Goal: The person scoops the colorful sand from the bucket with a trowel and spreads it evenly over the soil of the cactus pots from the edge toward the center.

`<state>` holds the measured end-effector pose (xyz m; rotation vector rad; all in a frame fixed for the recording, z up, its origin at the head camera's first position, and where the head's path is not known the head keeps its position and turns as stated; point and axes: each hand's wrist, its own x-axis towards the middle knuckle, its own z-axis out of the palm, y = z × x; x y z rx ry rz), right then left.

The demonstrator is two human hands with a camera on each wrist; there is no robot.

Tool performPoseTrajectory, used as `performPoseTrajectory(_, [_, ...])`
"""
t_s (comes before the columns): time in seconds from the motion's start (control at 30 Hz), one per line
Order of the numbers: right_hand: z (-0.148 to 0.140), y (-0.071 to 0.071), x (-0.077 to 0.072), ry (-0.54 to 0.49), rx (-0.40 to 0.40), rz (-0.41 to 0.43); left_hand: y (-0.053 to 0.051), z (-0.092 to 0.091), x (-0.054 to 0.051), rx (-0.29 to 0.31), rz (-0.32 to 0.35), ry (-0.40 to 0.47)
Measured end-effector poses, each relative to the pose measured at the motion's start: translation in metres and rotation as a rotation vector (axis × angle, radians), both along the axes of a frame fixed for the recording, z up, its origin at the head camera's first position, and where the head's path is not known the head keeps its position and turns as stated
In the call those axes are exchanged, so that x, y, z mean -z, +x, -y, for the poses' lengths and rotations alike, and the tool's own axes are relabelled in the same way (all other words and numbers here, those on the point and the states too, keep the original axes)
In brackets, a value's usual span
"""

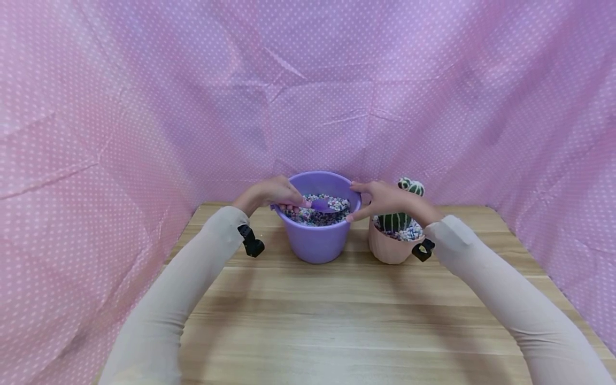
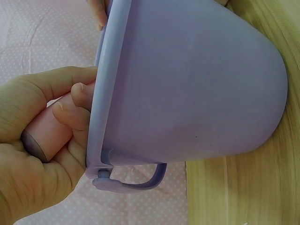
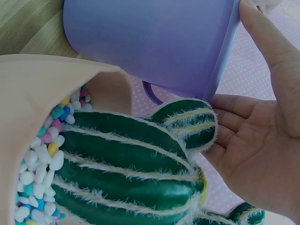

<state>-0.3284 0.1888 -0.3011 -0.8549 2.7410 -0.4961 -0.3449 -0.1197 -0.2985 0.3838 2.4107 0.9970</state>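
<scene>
In the head view my left hand [image 1: 281, 193] reaches over the left rim of a purple bucket [image 1: 317, 246] and grips a small scoop by its pink handle [image 2: 54, 126]. The purple blade of the scoop [image 1: 321, 205] lies over multicoloured pebbles [image 1: 308, 216] inside the bucket. My right hand [image 1: 382, 198] holds the bucket's right rim, thumb on the near side and fingers farther back. Some of its fingertips are hidden behind the bucket in the right wrist view. Close by that hand stands a green cactus [image 3: 126, 164], planted among pebbles [image 3: 40, 173] in a peach pot [image 1: 390, 251].
The bucket's handle [image 2: 150, 180] hangs down outside it. Under everything is a wooden table [image 1: 308, 321], its surface bare in front of the bucket. A pink dotted cloth [image 1: 308, 107] hangs behind and along both sides.
</scene>
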Motion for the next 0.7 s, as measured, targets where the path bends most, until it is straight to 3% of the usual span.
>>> performPoseTrajectory(0.4, [-0.001,0.002,0.001,-0.014,0.005,-0.002,0.010,0.000,-0.001,-0.009,-0.069,0.004])
performPoseTrajectory(0.7, [-0.001,0.002,0.002,-0.011,0.008,0.018,0.010,0.003,0.004,-0.026,-0.040,0.128])
